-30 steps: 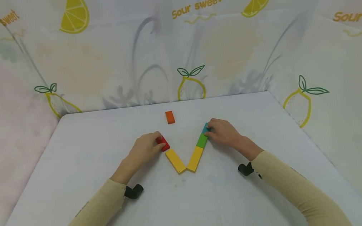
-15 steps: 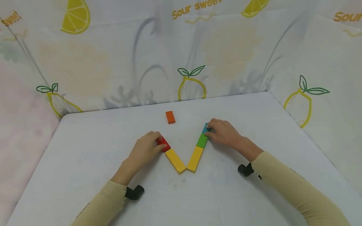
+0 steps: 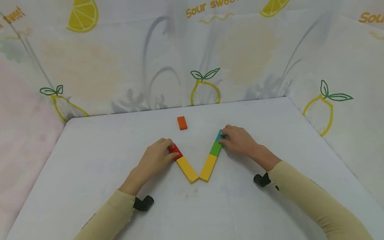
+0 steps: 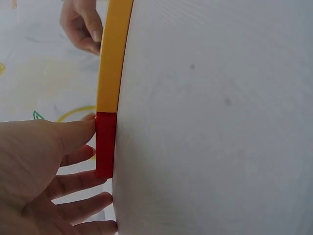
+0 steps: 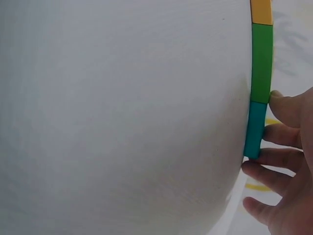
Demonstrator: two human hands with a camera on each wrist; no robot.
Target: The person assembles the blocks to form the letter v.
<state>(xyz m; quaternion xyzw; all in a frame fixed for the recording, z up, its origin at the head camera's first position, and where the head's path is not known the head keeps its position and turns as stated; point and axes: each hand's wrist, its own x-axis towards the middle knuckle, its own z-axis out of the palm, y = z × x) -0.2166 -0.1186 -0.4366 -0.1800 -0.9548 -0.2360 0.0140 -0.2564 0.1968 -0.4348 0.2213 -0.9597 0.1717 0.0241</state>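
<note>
Left hand (image 3: pixel 154 156) — fingers (image 4: pixel 77 134) pinching red block (image 4: pixel 106 145); right hand (image 3: pixel 240 141) likewise, blue block (image 5: pixel 254 129) — backdrop (image 3: pixel 131 56) reads "Sour sweet"

Your left hand (image 3: pixel 155 157) pinches a red block (image 3: pixel 177 152) abutting a yellow block (image 3: pixel 187 170); your right hand (image 3: pixel 237 140) holds a blue block (image 3: pixel 219 136), in line with a green block (image 3: pixel 216 149) and a 2nd yellow block (image 3: pixel 208 167). Yellow ends meet, forming a V.

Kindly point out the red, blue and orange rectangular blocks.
Red rectangular block (image 4: pixel 106 145), left wrist view: middle of its visible side.
Blue rectangular block (image 5: pixel 255 129), right wrist view: middle of its visible side.
Orange rectangular block (image 3: pixel 182 122), head view: its top face.
</note>
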